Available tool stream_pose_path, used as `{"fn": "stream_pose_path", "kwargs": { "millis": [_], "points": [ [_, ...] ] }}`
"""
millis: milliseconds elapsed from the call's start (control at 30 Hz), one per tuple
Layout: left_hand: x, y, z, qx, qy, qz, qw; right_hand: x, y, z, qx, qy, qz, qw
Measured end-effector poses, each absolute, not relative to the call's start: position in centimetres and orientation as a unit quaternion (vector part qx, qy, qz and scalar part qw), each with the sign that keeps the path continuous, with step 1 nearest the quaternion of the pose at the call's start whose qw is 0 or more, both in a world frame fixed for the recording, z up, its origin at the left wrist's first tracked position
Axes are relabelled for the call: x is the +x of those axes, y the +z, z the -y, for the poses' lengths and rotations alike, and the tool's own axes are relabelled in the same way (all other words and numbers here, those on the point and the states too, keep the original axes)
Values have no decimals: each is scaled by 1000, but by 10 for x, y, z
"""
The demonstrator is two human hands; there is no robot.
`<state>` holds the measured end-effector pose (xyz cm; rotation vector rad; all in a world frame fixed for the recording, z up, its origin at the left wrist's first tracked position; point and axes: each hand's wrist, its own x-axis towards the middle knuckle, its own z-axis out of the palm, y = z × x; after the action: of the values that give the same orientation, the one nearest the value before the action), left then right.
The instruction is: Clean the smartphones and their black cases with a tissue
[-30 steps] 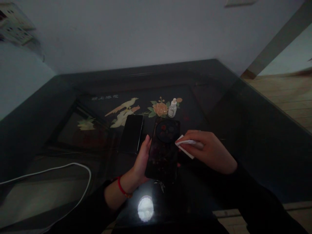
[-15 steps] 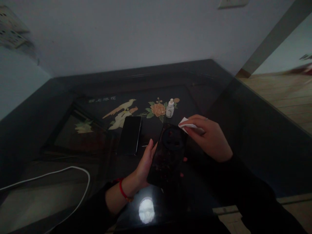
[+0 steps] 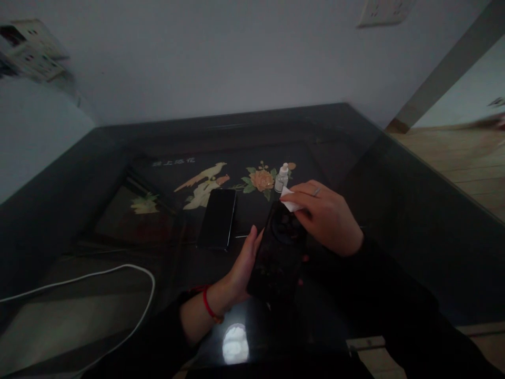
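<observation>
A dark smartphone point(image 3: 276, 263), its back with a large round camera module facing up, lies in my left hand point(image 3: 242, 263). The thumb runs along its left edge and fingertips show at the right edge. My right hand point(image 3: 329, 216) pinches a folded white wipe point(image 3: 291, 201) at the phone's top edge, by the camera module. Just beyond the wipe stands a small white dropper bottle point(image 3: 281, 178), upright. Left of the held phone, a second black smartphone point(image 3: 217, 219) lies flat, screen up.
The glossy dark table point(image 3: 347, 131) carries a printed bird and flower pattern. A white cable point(image 3: 152, 284) curves across its left side. Wall sockets point(image 3: 384, 11) sit on the pale wall behind, with more sockets point(image 3: 37, 50) at the far left.
My right hand has moved left along the phone's top edge with the wipe, closer to the bottle. My left hand still holds the phone. The whole view has shifted slightly.
</observation>
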<state>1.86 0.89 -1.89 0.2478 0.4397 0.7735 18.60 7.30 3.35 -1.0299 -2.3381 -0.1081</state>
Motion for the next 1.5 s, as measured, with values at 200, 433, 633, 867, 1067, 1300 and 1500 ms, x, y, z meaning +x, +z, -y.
{"fn": "stream_pose_path", "kwargs": {
  "millis": [200, 433, 633, 867, 1067, 1300, 1500],
  "points": [
    [17, -20, -10, 142, 366, -250, 885, 182, 32, -68, -274, -102, 924, 247],
    [16, -25, -9, 121, 374, -254, 884, 180, 31, -63, -252, -120, 929, 244],
    [13, -31, -10, 85, 384, -277, 877, 178, 30, -58, -229, -136, 928, 262],
    [20, -20, -13, 52, 425, -317, 846, 174, 26, -51, -206, -132, 933, 265],
    [21, -17, -16, -10, 427, -303, 852, 169, 24, -46, -181, -116, 936, 278],
    [18, -21, -15, -4, 421, -311, 852, 162, 19, -39, -197, -107, 923, 312],
    [14, -17, -16, 6, 431, -310, 847, 156, 16, -28, -150, -74, 923, 345]
  ]
}}
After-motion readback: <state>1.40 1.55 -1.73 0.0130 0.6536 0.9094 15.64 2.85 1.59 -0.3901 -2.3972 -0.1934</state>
